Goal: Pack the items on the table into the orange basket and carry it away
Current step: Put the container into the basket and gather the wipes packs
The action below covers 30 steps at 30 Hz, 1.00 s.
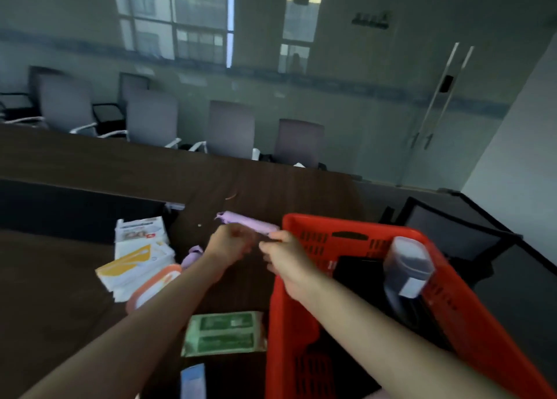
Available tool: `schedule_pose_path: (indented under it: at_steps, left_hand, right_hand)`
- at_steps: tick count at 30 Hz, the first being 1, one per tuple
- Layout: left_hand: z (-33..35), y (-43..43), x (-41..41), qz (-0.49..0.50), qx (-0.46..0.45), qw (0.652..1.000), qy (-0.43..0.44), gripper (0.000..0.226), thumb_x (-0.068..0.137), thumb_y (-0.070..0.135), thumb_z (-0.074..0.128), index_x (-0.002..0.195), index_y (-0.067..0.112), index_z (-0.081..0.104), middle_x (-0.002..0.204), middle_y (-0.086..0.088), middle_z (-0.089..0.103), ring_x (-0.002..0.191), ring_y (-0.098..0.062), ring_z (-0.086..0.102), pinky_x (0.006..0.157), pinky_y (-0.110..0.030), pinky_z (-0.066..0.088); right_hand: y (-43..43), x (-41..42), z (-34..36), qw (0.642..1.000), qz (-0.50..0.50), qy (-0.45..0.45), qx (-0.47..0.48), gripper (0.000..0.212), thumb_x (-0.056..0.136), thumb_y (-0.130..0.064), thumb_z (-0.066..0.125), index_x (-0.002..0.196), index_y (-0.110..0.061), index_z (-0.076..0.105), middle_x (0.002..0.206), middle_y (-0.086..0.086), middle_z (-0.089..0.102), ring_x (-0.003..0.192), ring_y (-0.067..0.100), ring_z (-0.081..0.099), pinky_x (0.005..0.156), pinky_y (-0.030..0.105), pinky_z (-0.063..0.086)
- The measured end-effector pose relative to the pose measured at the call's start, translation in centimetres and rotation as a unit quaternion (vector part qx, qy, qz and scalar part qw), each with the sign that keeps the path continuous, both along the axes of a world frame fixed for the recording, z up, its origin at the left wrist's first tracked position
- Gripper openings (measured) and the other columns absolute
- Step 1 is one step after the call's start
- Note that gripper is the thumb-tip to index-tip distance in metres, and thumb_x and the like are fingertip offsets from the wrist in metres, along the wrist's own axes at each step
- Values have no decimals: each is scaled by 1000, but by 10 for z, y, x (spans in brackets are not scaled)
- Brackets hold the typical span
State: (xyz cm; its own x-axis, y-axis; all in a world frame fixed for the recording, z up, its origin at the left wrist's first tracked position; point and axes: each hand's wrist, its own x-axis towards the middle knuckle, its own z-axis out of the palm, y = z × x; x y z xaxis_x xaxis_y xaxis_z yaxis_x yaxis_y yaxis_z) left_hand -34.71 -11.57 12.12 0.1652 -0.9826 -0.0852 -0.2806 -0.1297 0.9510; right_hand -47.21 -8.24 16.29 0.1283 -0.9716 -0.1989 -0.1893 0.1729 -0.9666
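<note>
Lilac pouch [248, 222] looks soft and light; both hands, left hand [230, 243] and right hand [284, 255], have fingers pinched on its long body beside the orange basket [470, 308], a sound hold.

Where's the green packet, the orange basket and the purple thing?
green packet [223, 333]: head view, middle of its printed top face.
orange basket [304, 225]: head view, far rim near the left corner.
purple thing [245, 220]: head view, middle of the long pouch beyond both hands.
</note>
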Motion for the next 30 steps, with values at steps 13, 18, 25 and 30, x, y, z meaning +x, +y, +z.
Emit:
schedule_pose_path:
  at_steps: [13, 18, 25, 30]
  left_hand:
    - [-123, 165, 159, 199, 147, 946, -211, 22, 88, 19, 53, 99, 13, 71, 106, -14, 72, 101, -34, 66, 80, -32, 51]
    - [-146, 209, 200, 212, 194, 922, -261, 23, 88, 21, 48, 102, 16, 65, 109, -17, 69, 106, -38, 62, 80, -35, 48]
    - [-183, 234, 194, 115, 245, 911, -313, 40, 86, 12, 46, 126, 19, 52, 126, -12, 58, 120, -31, 53, 91, -37, 47]
    - [-194, 228, 191, 90, 259, 908, -317, 48, 84, 0, 40, 130, 12, 48, 129, -13, 49, 121, -33, 47, 97, -42, 46]
  right_hand:
    - [67, 158, -158, 953, 66, 228, 190, 20, 84, -16, 54, 103, -13, 55, 102, 12, 57, 86, 21, 55, 65, 26, 46]
    - [111, 180, -195, 919, 161, 316, 171, 40, 96, -22, 43, 130, -1, 49, 134, 16, 53, 119, 28, 56, 87, 27, 46]
    - [142, 187, -231, 872, 183, 419, 175, 46, 94, -14, 42, 140, -8, 38, 142, 13, 46, 130, 29, 47, 104, 32, 41]
    - [152, 177, -252, 878, 187, 408, 164, 38, 92, -20, 46, 127, -8, 52, 131, 13, 58, 121, 28, 57, 92, 29, 47]
